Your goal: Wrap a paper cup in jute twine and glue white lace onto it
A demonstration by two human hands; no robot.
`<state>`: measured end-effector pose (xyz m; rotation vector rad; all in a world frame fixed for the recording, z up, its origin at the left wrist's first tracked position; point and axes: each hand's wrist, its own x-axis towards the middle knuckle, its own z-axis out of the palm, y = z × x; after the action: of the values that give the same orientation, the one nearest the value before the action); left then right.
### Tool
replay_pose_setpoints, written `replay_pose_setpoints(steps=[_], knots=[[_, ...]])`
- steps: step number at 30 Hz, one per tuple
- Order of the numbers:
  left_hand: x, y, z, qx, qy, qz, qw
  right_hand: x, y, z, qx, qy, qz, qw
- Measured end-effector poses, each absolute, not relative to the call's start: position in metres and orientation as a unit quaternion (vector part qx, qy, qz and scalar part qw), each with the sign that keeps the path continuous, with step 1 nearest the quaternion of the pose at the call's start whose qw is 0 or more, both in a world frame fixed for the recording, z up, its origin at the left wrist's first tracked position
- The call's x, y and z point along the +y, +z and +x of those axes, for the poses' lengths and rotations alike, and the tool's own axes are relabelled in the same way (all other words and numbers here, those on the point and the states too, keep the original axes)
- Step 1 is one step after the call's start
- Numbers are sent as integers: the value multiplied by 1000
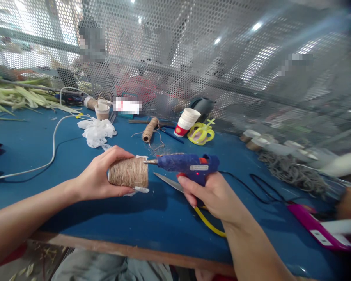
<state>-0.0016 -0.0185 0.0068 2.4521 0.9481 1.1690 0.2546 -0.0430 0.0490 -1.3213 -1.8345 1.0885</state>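
My left hand (101, 177) is wrapped round a twine-wound cup (128, 173) held on its side above the table. White paper edges stick out at its right end. My right hand (206, 193) grips a blue hot glue gun (181, 162), whose metal nozzle meets the cup's right end near the top edge. A small red light glows on the gun's body. Beneath the gun and right hand lie scissors (206, 222) with yellow handles, their blades pointing left; part of them is hidden by the hand.
On the blue table (111, 222) stand stacked paper cups (187, 121), a yellow crown-shaped piece (201, 134), a twine roll (150, 130) and crumpled white plastic (97, 132). A magenta power strip (316, 226) and grey cord (292, 171) lie at right. Behind runs a perforated metal screen (169, 50).
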Motion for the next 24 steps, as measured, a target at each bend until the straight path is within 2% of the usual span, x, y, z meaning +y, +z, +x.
replay_pose_setpoints(steps=[24], knots=[[-18,5,-4,316,406,849,124,-40,49,261,-717,368,-511,299]])
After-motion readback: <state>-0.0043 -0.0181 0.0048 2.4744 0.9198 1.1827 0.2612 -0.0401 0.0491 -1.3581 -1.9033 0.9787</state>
